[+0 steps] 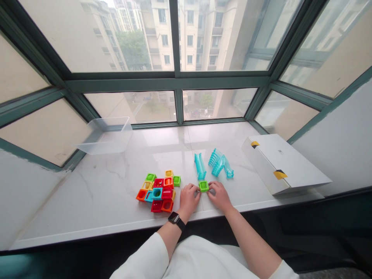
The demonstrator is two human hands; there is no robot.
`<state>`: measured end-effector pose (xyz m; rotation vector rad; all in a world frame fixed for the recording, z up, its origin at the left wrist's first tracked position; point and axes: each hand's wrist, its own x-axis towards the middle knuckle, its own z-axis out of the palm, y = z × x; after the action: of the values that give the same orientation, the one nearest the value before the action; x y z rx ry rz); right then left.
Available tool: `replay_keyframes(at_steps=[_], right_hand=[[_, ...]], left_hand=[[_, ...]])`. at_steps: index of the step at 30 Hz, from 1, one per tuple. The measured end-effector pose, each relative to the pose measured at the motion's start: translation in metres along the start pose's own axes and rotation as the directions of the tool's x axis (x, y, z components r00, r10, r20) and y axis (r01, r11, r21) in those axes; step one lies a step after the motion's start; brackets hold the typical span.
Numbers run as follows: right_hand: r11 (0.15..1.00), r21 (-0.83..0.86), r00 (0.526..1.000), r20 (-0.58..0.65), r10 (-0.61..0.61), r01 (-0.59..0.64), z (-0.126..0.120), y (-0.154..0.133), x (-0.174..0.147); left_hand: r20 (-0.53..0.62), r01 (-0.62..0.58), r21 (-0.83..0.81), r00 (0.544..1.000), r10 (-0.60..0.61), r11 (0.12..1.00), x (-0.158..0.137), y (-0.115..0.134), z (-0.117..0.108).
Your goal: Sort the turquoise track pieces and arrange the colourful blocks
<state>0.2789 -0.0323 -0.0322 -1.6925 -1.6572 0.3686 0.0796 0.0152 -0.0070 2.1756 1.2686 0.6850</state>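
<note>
Head camera: I read my dial with its centre on the green block (204, 186), which sits on the white counter (110, 186) close to the near edge, its square socket facing up. Out at ten o'clock I have a see-through bin (109, 135) near the window, open side up. Between two and three o'clock lies a white box (286, 164) with yellow-and-black tabs, its lid down (what it holds I can't tell). At nine o'clock is a cluster of hollow blocks (158, 192) in red, orange, yellow, green and turquoise, partly stacked; a turquoise one (157, 193) in the upper layer shows green through its round opening.

The left hand (189, 198) comes in from eight o'clock, a dark watch (176, 220) on its wrist, fingers curled and tips against the block's nine-o'clock side. From four o'clock the right hand (220, 197) mirrors it, bent fingers at the three-o'clock side. I read the grip as closed to the block's width, the piece held between both sets of fingertips. A straight turquoise track (200, 166) lies just beyond at twelve (touching or not, I can't say), with curved turquoise pieces (218, 162) at one.
</note>
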Motion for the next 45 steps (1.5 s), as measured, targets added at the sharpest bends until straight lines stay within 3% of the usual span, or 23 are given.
replay_keyframes(at_steps=[10, 13, 16, 17, 19, 22, 26, 31, 35, 40, 45], right_hand=[[0.999, 0.029, 1.0, -0.006, -0.024, 0.024, -0.003, 0.001, -0.006], [0.998, 0.059, 0.999, -0.033, -0.021, 0.023, -0.008, -0.002, -0.014], [0.997, 0.08, 0.997, -0.08, 0.01, -0.003, -0.015, -0.008, -0.024], [0.996, 0.083, 0.995, -0.098, 0.026, -0.017, -0.018, -0.011, -0.028], [0.995, 0.092, 0.991, -0.127, 0.042, -0.031, -0.023, -0.02, -0.034], [0.991, 0.133, 0.991, -0.131, -0.001, 0.018, -0.027, -0.042, -0.036], [0.962, 0.245, 0.992, -0.066, -0.11, 0.123, -0.025, -0.085, -0.022], [0.927, 0.34, 0.972, 0.113, -0.208, 0.159, -0.002, -0.125, 0.004], [0.918, 0.365, 0.947, 0.211, -0.244, 0.155, 0.03, -0.138, 0.013], [0.936, 0.304, 0.939, 0.231, -0.254, 0.178, 0.057, -0.153, 0.013], [0.953, 0.244, 0.946, 0.22, -0.237, 0.182, 0.062, -0.162, 0.014]], left_hand=[[0.033, 0.041, -0.067, 0.999, -0.039, 0.997, -0.005, -0.002, -0.006], [0.063, 0.045, -0.188, 0.997, -0.034, 0.981, -0.022, 0.005, -0.028], [0.101, 0.035, -0.341, 0.995, -0.001, 0.939, -0.043, 0.01, -0.066], [0.084, 0.022, -0.344, 0.996, 0.007, 0.939, -0.048, 0.01, -0.081], [-0.075, -0.001, -0.273, 0.997, -0.02, 0.962, -0.057, 0.003, -0.112], [-0.329, 0.045, -0.151, 0.94, -0.093, 0.988, -0.061, -0.018, -0.153], [-0.436, 0.148, -0.022, 0.889, -0.143, 0.989, -0.063, -0.052, -0.181], [-0.349, 0.088, 0.074, 0.936, -0.057, 0.993, -0.064, -0.076, -0.171], [-0.249, 0.031, 0.127, 0.969, 0.001, 0.991, -0.061, -0.074, -0.158], [-0.145, -0.027, 0.195, 0.988, 0.056, 0.98, -0.052, -0.063, -0.15], [-0.079, -0.039, 0.24, 0.995, 0.06, 0.97, -0.049, -0.066, -0.139]])
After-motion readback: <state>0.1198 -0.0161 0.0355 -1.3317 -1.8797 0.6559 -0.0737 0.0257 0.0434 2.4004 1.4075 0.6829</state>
